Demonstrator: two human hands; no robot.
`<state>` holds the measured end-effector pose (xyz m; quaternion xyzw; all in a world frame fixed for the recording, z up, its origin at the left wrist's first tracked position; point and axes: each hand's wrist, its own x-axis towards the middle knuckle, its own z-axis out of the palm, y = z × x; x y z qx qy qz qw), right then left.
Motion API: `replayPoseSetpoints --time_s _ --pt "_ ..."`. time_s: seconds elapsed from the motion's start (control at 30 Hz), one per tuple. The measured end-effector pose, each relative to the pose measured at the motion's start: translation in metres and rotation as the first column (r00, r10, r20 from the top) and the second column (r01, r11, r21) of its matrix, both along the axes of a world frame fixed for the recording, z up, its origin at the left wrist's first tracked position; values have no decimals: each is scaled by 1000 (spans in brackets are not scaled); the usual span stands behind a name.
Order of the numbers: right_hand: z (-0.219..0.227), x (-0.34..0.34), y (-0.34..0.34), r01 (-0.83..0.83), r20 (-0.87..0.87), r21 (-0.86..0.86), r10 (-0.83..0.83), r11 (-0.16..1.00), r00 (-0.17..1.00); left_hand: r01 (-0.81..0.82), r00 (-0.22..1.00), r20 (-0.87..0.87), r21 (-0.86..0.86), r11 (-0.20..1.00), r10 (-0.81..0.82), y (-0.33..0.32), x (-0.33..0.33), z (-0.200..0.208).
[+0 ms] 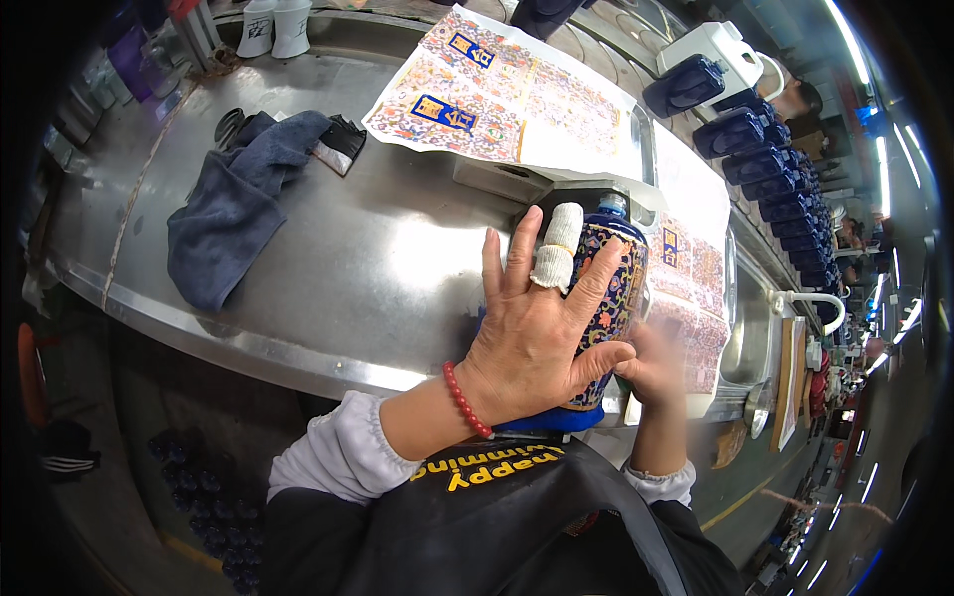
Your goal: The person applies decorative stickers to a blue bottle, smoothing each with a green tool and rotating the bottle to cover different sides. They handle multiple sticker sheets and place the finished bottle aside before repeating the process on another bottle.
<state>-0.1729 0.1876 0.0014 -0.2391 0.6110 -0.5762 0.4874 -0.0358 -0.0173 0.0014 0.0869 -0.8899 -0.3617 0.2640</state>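
A dark blue bottle [609, 318] with a colourful floral pattern is right in front of me, its neck pointing away. Over its left side my left hand [537, 333] lies with fingers spread, index finger and thumb resting against the pattern. One finger of that hand wears a white bandage, and a red bead bracelet circles the wrist. My right hand [654, 368] is at the bottle's right side near the lower end, smeared by motion, so its fingers cannot be made out. Printed floral sheets [571, 114] with blue label panels lie beyond the bottle and to its right.
On the metal bench [368, 268] a blue-grey towel [234, 204] is heaped at the left. Two white vessels [290, 30] stand at the far left. Plain blue bottles [760, 164] line the right side beside a white jug [706, 55]. A metal sink [750, 343] is at the right.
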Motion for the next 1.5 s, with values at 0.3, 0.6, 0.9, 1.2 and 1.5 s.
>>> replayPoseSetpoints --time_s 0.3,0.6,0.9,1.2,1.5 --pt "-5 -2 4 24 7 -8 -24 1000 1000 -11 1000 -22 55 998 13 1 -5 -5" --pt "-7 -2 3 35 -5 5 -35 999 999 2 1000 -7 100 995 -2 0 -6 -7" --pt "-4 -1 1 40 8 -7 -40 999 999 -6 1000 -11 115 993 7 -1 -9 -9" --pt "-3 -3 0 6 -92 48 -2 999 996 63 997 -30 -103 993 -66 14 1 8" --pt "-3 -4 1 -11 -58 43 13 999 998 32 999 -27 197 980 -27 -2 3 -9"
